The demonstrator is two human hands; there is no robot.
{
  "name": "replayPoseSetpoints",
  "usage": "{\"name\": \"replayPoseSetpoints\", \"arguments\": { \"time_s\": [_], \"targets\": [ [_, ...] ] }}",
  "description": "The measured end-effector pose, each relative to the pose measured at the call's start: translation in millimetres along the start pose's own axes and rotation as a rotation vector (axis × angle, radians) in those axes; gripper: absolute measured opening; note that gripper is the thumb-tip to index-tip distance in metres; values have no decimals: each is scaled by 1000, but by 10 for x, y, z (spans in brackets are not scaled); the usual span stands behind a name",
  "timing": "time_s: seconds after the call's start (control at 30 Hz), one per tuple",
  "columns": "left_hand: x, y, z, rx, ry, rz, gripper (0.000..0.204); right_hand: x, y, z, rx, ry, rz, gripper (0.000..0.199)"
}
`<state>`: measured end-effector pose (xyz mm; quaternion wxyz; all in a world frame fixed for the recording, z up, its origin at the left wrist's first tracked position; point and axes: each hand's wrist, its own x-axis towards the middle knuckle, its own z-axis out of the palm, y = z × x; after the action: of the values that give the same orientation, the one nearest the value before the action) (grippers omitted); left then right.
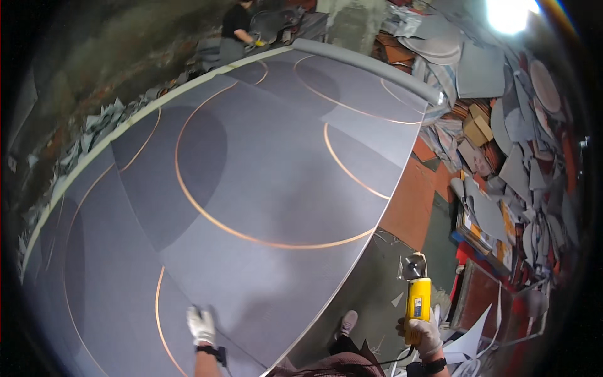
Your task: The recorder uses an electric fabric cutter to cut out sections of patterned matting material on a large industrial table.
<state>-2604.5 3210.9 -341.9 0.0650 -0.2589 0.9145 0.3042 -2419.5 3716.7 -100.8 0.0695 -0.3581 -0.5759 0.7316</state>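
Note:
A large grey carpet sheet (295,207) with darker patches and thin gold-orange curves spreads in front of me. My left hand (201,325), in a white glove with dark fingertips, rests on its near part beside a dark cut or seam line. The fingers point away from me, look stretched out and hold nothing I can see. In my gloved right hand (425,337) is a yellow electric rotary cutter (418,298) with a round metal blade pointing away from me. It is held off the sheet's right edge, over the floor, and its cord trails below the hand.
A rolled part of the carpet (367,66) lies at the far edge. Another person (237,28) stands at the far left. Piled scraps (527,182) and a cardboard box (478,129) crowd the right side. My shoe (348,323) is on the floor by the sheet.

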Motion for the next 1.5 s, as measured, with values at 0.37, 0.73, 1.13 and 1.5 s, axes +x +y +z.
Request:
{"name": "replayPoseSetpoints", "arguments": {
  "time_s": [0.37,0.73,1.13,1.5],
  "targets": [
    [-1044,2596,2203,332,-256,107,97,1168,-736,-1244,31,-61,29,64],
    [-1055,2767,2155,552,-180,-153,117,2750,-1189,-2120,235,10,-16,64],
    [-350,5436,3368,439,150,-534,87,4903,-2356,-2535,-98,-318,314,61],
    [-189,6409,4395,501,389,-255,76,6638,-2847,-2103,-452,-607,216,75]
  ]
}}
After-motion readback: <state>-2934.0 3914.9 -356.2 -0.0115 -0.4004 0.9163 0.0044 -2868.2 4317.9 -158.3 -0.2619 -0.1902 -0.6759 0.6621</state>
